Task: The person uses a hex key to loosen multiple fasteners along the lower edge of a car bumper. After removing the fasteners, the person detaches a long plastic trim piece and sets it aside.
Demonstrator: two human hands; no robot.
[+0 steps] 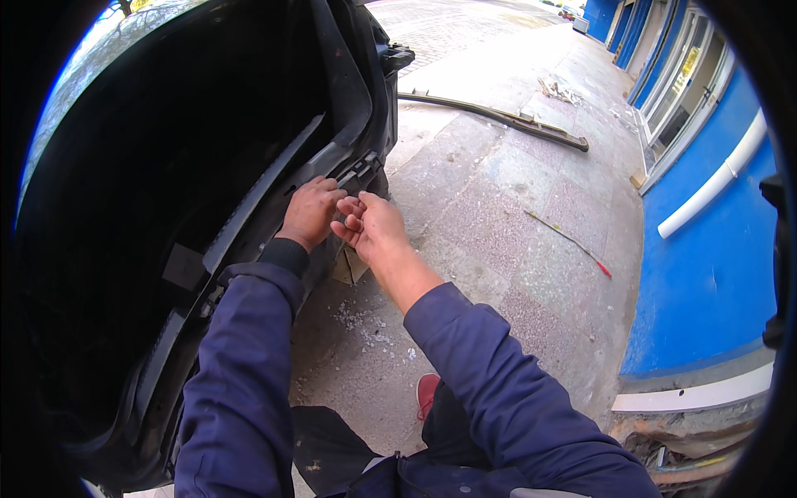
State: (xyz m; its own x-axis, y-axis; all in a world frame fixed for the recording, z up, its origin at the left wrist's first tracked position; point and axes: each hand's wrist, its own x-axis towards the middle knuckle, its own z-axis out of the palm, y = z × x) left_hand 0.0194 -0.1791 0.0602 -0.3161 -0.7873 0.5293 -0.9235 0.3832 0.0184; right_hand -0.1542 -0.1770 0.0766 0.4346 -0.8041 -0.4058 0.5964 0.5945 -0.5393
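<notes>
**Hands at the bumper edge**

A large black bumper [207,166] is seen standing on the pavement [498,216] at left, its hollow inside turned near. The left hand [310,212] is pressed on its ribbed edge beside a clip [359,170], fingers curled down. The right hand [369,226] is held just beside it, fingertips pinched together; what is pinched cannot be told. The shell is judged bulky but light and flexible, best gripped along the stiff rim. Its interior is lost in shadow.

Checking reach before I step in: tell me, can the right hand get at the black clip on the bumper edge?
Probably yes: the right hand is beside the black clip, with nothing between.
</notes>
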